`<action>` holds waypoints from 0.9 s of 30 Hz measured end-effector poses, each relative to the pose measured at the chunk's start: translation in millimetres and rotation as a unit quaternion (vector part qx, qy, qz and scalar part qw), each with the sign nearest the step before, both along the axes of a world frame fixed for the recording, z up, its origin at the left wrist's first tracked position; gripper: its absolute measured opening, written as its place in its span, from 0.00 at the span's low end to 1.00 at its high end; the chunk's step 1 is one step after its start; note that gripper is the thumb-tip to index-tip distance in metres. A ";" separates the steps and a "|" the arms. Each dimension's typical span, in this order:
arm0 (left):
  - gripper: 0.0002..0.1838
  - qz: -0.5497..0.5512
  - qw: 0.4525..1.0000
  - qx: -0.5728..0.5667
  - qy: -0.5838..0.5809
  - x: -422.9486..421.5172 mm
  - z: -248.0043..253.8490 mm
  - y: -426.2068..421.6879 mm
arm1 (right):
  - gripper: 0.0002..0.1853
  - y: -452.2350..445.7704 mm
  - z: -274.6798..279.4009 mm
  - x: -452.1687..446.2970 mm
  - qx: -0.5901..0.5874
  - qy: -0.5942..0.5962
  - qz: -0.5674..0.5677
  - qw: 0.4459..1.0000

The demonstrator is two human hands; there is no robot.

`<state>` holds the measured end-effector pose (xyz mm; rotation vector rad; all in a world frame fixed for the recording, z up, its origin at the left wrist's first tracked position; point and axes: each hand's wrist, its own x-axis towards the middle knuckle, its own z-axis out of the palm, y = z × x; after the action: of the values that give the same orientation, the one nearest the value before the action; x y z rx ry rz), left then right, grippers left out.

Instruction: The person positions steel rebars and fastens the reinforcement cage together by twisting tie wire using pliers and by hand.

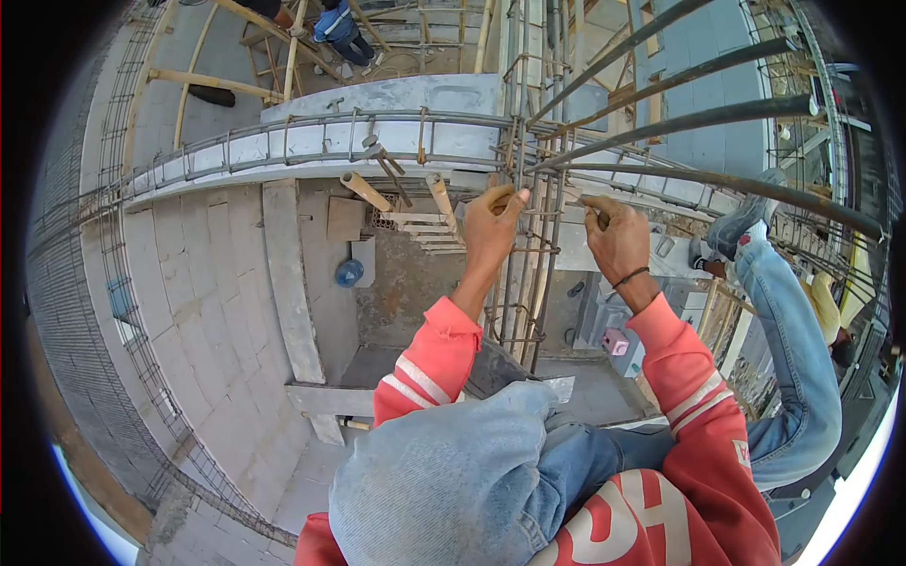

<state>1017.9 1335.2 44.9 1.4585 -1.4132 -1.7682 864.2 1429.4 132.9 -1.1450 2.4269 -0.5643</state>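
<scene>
My left hand (491, 231) is at the left side of an upright cage of steel rebar (517, 311). Its fingers are curled in, with the thumb towards the bars; whatever they grip is hidden. Across the cage, my right hand (618, 241) is held a little apart from the bars, its thumb and fingers pinched together. Anything in that pinch is too small to make out. Between the hands, the upright bars meet a horizontal rebar beam cage (321, 127). A metal tool like a pair of pincers (389, 170) hangs on this beam cage, left of my left hand.
Several thick bars (679, 123) jut out at the upper right. My leg in jeans (797, 368) stretches over the right side. Far below are a ladder (436, 231), a blue round container (349, 274) and a pink container (615, 341). Another person (342, 30) is at the top.
</scene>
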 end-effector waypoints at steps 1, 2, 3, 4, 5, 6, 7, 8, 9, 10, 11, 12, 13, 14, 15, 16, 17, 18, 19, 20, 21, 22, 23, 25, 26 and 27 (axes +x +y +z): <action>0.22 0.007 1.000 -0.001 0.002 -3.7 -1.7 -0.7 | 0.09 -7.3 0.0 4.2 0.019 0.003 -0.014 1.000; 0.21 0.009 1.000 0.014 0.009 -6.6 -4.1 -1.0 | 0.10 -13.6 -0.2 7.0 0.038 0.007 -0.028 0.999; 0.20 0.010 0.999 0.028 0.017 -7.1 -6.4 -1.0 | 0.10 -18.0 -5.6 8.5 0.038 0.007 -0.022 0.999; 0.20 0.014 0.999 0.028 0.016 -5.3 -8.4 -0.3 | 0.10 -20.2 -16.8 11.3 0.027 0.021 -0.037 0.999; 0.19 0.001 0.998 0.050 0.027 -4.9 -5.9 -2.8 | 0.10 -23.9 -24.5 14.5 0.014 0.035 -0.052 0.998; 0.18 -0.012 0.997 0.071 0.038 -4.9 -3.9 -5.7 | 0.10 -26.1 -30.7 17.1 -0.012 0.015 -0.062 0.998; 0.18 -0.008 0.997 0.071 0.038 -4.2 -2.5 -7.6 | 0.10 -25.2 -35.0 17.2 -0.011 0.015 -0.057 0.998; 0.18 -0.018 0.995 0.081 0.053 -3.1 -1.5 -9.8 | 0.10 -28.4 -30.3 21.4 -0.014 -0.007 -0.089 0.996; 0.18 -0.028 0.993 0.090 0.067 -1.9 -0.3 -12.2 | 0.10 -30.1 -27.7 25.0 -0.017 -0.029 -0.120 0.992; 0.18 -0.025 0.993 0.091 0.067 -0.3 1.2 -14.7 | 0.10 -29.9 -27.5 27.4 -0.017 -0.029 -0.117 0.993; 0.19 -0.015 0.991 0.117 0.061 1.4 1.3 -17.2 | 0.10 -29.4 -27.3 29.5 -0.010 -0.030 -0.127 0.991; 0.21 -0.007 0.988 0.144 0.055 2.0 1.8 -19.4 | 0.10 -30.0 -27.5 30.8 -0.003 -0.030 -0.138 0.990; 0.21 -0.004 0.988 0.143 0.056 1.3 0.2 -20.3 | 0.10 -31.3 -30.4 31.7 -0.003 -0.029 -0.135 0.990; 0.21 -0.031 0.992 0.116 0.037 0.2 -2.5 -20.2 | 0.10 -32.0 -35.3 33.3 -0.012 -0.004 -0.126 0.992; 0.21 -0.058 0.994 0.088 0.017 -0.4 -5.4 -20.1 | 0.09 -33.0 -39.8 34.7 -0.020 0.021 -0.117 0.993; 0.21 -0.056 0.994 0.089 0.018 -0.9 -8.5 -20.6 | 0.09 -35.8 -44.6 34.8 -0.020 0.021 -0.114 0.993; 0.19 -0.052 0.995 0.088 0.010 -1.7 -7.4 -21.4 | 0.09 -40.5 -47.8 35.0 -0.023 0.049 -0.102 0.993; 0.18 -0.050 0.995 0.088 0.002 -2.3 -5.9 -21.4 | 0.09 -43.8 -50.0 35.5 -0.025 0.076 -0.092 0.993; 0.18 -0.050 0.995 0.088 0.003 -2.8 -4.1 -21.7 | 0.09 -46.9 -51.9 36.4 -0.024 0.077 -0.092 0.993; 0.16 -0.047 0.998 -0.014 -0.050 -3.7 4.5 -24.3 | 0.09 -51.4 -51.8 37.9 -0.030 0.046 -0.103 0.993; 0.14 -0.043 0.987 -0.115 -0.102 -4.1 11.8 -26.5 | 0.09 -54.3 -51.4 39.0 -0.034 0.015 -0.114 0.993; 0.14 -0.043 0.987 -0.114 -0.102 -4.4 18.3 -32.3 | 0.09 -57.0 -50.6 39.9 -0.034 0.016 -0.115 0.993; 0.12 -0.017 0.972 -0.203 -0.119 -4.5 22.2 -41.6 | 0.09 -60.0 -49.7 40.8 -0.022 -0.003 -0.129 0.991; 0.11 0.007 0.948 -0.289 -0.134 -3.9 20.0 -56.9 | 0.10 -60.1 -50.4 41.9 -0.009 -0.022 -0.145 0.989; 0.12 -0.026 0.937 -0.324 -0.131 -3.9 15.3 -65.0 | 0.10 -59.8 -50.8 42.3 -0.023 -0.038 -0.158 0.986; 0.13 -0.058 0.923 -0.357 -0.128 -3.7 11.3 -71.9 | 0.10 -59.9 -51.1 42.8 -0.038 -0.055 -0.170 0.983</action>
<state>1014.2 1263.3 56.2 1.2274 -2.0279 -0.9424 907.0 1369.6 81.9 -0.7051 2.5364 -0.8079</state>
